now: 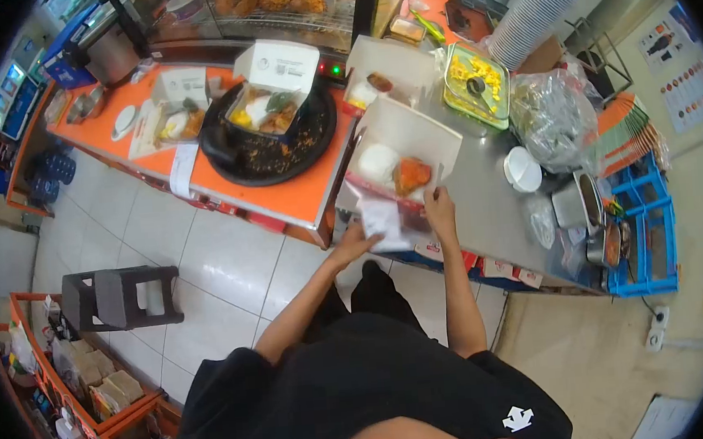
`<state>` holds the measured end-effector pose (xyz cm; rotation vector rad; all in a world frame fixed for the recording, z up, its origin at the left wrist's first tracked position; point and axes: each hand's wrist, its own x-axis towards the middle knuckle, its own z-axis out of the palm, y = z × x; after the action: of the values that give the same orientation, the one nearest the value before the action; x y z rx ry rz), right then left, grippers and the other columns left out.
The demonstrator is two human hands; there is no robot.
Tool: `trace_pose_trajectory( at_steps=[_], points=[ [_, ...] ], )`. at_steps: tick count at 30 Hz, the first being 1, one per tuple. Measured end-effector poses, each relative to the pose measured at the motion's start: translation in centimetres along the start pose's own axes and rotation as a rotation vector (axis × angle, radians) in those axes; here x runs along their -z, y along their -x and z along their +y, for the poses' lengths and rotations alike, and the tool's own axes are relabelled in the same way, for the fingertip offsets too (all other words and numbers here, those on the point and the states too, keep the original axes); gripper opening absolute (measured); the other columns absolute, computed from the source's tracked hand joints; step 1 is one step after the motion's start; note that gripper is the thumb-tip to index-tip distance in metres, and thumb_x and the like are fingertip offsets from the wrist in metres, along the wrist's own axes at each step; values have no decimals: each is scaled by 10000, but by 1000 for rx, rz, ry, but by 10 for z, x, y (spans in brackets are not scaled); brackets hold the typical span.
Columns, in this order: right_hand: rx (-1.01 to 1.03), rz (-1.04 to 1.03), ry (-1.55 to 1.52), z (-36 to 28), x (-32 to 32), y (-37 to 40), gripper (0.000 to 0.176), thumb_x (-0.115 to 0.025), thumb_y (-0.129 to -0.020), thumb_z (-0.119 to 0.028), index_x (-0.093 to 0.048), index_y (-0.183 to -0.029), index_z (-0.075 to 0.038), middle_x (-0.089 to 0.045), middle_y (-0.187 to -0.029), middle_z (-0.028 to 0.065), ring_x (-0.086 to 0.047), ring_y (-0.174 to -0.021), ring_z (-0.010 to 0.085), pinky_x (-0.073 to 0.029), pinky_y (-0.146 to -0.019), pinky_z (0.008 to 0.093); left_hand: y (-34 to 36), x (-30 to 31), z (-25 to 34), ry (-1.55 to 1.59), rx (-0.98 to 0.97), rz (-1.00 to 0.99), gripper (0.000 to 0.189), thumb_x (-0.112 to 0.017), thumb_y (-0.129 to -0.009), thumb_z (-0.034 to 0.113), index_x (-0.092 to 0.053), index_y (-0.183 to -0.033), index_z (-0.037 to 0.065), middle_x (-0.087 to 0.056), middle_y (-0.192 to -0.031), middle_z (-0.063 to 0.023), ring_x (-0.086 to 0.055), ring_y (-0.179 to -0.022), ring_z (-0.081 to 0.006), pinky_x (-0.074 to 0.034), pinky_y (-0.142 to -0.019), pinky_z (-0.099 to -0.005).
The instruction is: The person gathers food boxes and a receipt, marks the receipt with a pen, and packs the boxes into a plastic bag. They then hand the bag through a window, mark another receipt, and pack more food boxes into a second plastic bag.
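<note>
A blurred white paper slip (380, 221) is held by the left hand (355, 245); an open red-and-white cardboard box (418, 136) is gripped by the right hand (440, 211) at the grey metal counter's (483, 217) edge. Uneven pulling could tip it! White rice (378, 163) and glossy orange-brown food (412, 175) are nestled inside.

An open white cardboard meal box (444, 134) tilts at the frame's centre, holding a white rice mound (378, 164) beside an orange-red piece of food (412, 175).
</note>
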<state>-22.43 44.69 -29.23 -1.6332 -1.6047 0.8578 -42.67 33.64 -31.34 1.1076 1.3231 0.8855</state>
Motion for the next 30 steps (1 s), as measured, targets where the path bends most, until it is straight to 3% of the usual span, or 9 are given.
trace_pose_trajectory(
  at_steps=[2, 5, 8, 10, 13, 16, 19, 25, 30],
  points=[
    [13, -17, 26, -1, 14, -2, 215, -465, -872, -173, -465, -874, 42, -567, -697, 158, -610, -575, 216, -498, -477, 317, 25, 39, 8, -288, -243, 75, 636, -703, -761, 208, -387, -1269, -7, -506, -1153, -136, -512, -1036, -191, -503, -699, -296],
    [-137, -30, -73, -19, 59, -1, 124, -417, -888, -112, -443, -871, 9, -555, -684, 184, -594, -540, 245, -484, -419, 347, 42, 111, 61, -44, 218, 234, 967, -662, -769, 128, 56, -1416, 123, -215, -1400, -186, -448, -1146, -244, -451, -888, -340],
    [-201, 45, -10, 19, 101, -7, 125, -419, -887, -115, -423, -928, 3, -556, -693, 197, -587, -536, 265, -490, -443, 384, 1, 128, 172, -347, 181, 364, 868, -493, -765, -6, 60, -1420, 125, -535, -1137, -266, -558, -996, -373, -477, -780, -413],
    [-123, 94, 84, 36, 127, -12, 160, -421, -883, -118, -430, -944, 29, -552, -674, 219, -588, -594, 342, -469, -531, 427, -78, 148, 144, -779, -308, 578, 779, -472, -777, 55, -29, -1417, 73, -525, -1103, -306, -561, -929, -437, -411, -856, -459],
    [-13, 82, 211, 43, 147, -24, 226, -430, -878, -146, -469, -935, 69, -552, -686, 252, -569, -654, 410, -434, -618, 451, -188, 154, 153, -925, 65, 575, 477, -464, -815, 219, -365, -1196, -51, -572, -894, -328, -551, -859, -483, -420, -788, -521],
    [-75, 7, 203, 58, 146, -33, 303, -439, -875, -188, -512, -929, 101, -556, -725, 287, -552, -673, 429, -416, -645, 451, -263, 173, 123, -688, -189, 341, 508, -440, -876, 410, -503, -1106, -39, -596, -971, -255, -567, -936, -386, -425, -849, -426],
    [-109, -31, 195, 89, 142, -35, 369, -418, -872, -204, -527, -971, 134, -582, -700, 257, -563, -660, 390, -408, -642, 465, -258, 146, 152, -423, 132, 158, 513, -376, -919, 421, -491, -1164, -15, -592, -1020, -214, -566, -928, -312, -428, -854, -385],
    [-315, 181, -480, 80, 126, -45, 363, -372, -901, -256, -462, -1124, 16, -509, -1030, 152, -489, -934, 242, -419, -781, 361, -240, 141, 96, -404, -143, 396, 503, -352, -915, 379, -471, -1224, 0, -544, -1104, -233, -531, -1002, -272, -413, -880, -352],
    [-420, -173, -376, 100, 136, -62, 387, -379, -895, -271, -423, -1172, -5, -441, -1139, 156, -442, -1039, 259, -411, -841, 385, -115, 78, 81, -353, -101, 545, 453, -419, -857, 239, -456, -1245, 9, -466, -1227, -245, -482, -1108, -307, -363, -960, -375]
  ],
)
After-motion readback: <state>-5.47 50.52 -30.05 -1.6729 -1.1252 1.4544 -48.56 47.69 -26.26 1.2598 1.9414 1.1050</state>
